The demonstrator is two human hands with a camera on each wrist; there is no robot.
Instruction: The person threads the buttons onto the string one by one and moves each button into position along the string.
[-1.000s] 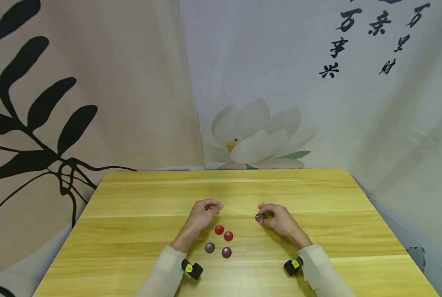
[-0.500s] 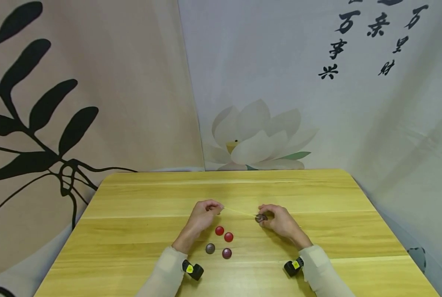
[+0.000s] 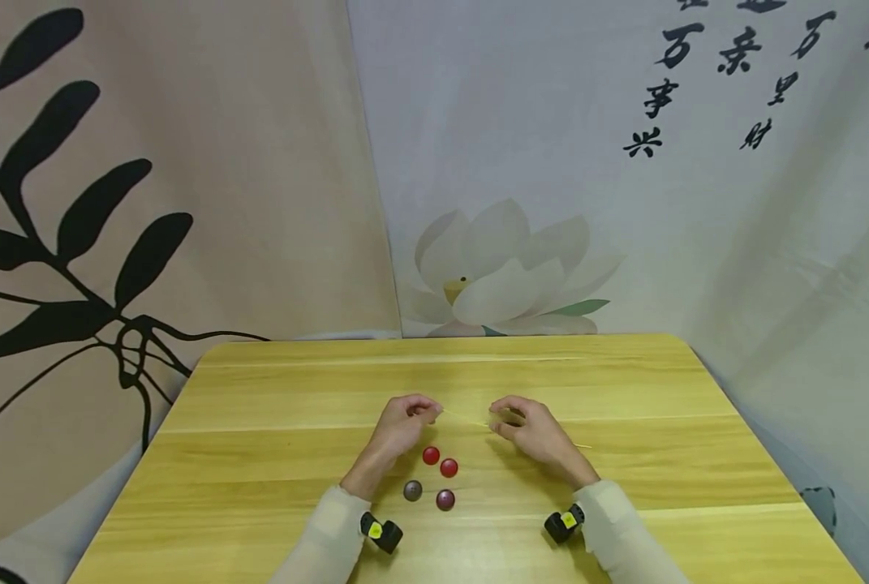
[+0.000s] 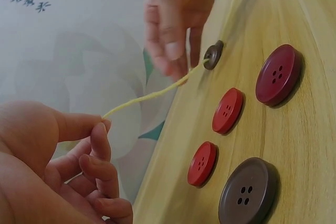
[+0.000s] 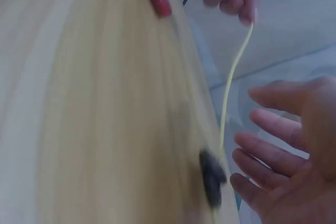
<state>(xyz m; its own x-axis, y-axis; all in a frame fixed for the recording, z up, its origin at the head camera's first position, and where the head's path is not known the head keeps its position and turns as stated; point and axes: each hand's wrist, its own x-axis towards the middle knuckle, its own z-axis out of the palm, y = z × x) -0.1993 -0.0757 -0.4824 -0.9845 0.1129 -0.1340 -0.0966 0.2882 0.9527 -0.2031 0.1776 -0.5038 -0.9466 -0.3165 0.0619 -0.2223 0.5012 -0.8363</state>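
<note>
Head view forward and down over table (image 3: 259, 454), near wrist views sharing cord (image 4: 156, 94)

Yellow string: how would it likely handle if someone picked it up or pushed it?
The yellow string is probably floppy, since it curves between the left hand and the dark buttons threaded on it. Being so thin, it looks light. Pushed endwise, it would likely buckle, as it already bows.

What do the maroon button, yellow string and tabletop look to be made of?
Maroon button: likely plastic, smooth satin; uniform color, soft sheen. Painted wood can't be ruled out.
Yellow string: probably textile cord, matte; it curves softly, fiber type unclear.
Tabletop: wood-look with visible grain, light sheen; real wood or laminate, can't tell.
</note>
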